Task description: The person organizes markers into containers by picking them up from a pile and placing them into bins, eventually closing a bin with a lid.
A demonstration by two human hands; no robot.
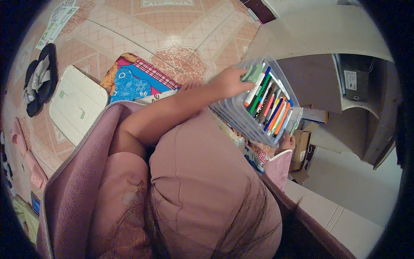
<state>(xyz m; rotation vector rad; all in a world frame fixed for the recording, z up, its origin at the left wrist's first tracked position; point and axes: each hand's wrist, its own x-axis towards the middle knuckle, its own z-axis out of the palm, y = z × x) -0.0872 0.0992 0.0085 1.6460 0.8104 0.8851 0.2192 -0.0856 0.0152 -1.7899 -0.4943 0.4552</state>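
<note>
A clear plastic box [237,115] with ridged sides stands at the right of my lap, tilted in the view and without a lid over its top. Many pens and markers [271,103] lie packed inside it, in orange, green, blue, white and black. My left hand [235,81] reaches across to the far end, its fingers closed round a green latch [255,72] at the rim. At the opposite end my right hand [286,143] grips the box beside another green latch [294,128]; part of that hand is hidden by the sleeve and box.
Patterned colourful cloth [133,84] lies on the tiled floor, beside a white plastic lid-like panel [75,103]. Dark slippers [41,80] and pink clogs [32,166] sit at the left. A wooden shelf [319,39] with a box file [357,82] and a cardboard box [301,149] borders the right.
</note>
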